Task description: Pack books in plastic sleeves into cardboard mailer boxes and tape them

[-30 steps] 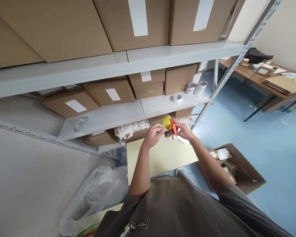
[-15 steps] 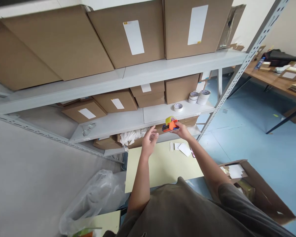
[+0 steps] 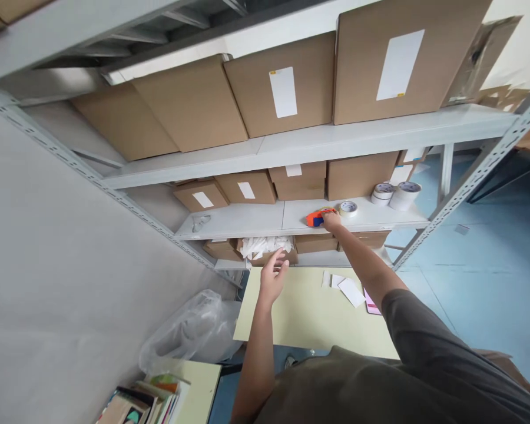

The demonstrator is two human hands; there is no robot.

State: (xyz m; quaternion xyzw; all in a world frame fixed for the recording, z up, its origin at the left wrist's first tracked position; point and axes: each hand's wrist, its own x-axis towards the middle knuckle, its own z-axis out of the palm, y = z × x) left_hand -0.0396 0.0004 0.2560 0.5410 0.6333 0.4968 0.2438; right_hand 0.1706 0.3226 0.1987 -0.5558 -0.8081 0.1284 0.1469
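Observation:
My right hand [image 3: 332, 221] reaches out to the middle shelf [image 3: 229, 221] and grips an orange and blue tape dispenser [image 3: 314, 219], which is at the shelf surface. Whether it rests its full weight there I cannot tell. Just right of it lies a single roll of white tape [image 3: 348, 208]. My left hand [image 3: 274, 277] hovers above the back edge of the pale yellow table [image 3: 300, 312], fingers apart and holding nothing. Behind that hand, white crumpled material [image 3: 265, 245] fills a box on the lower shelf.
Cardboard boxes [image 3: 287, 88] line the upper shelf; smaller ones stand behind the dispenser. Stacked tape rolls [image 3: 405, 195] sit near the right metal upright [image 3: 468, 176]. White cards [image 3: 351, 292] and a pink-edged item [image 3: 371, 303] lie on the table. A clear plastic bag [image 3: 189, 335] and books [image 3: 145, 403] are at left.
My right hand has carried the tape dispenser forward from above the table to the middle shelf. The left hand stays near the table's back edge. My view has shifted left.

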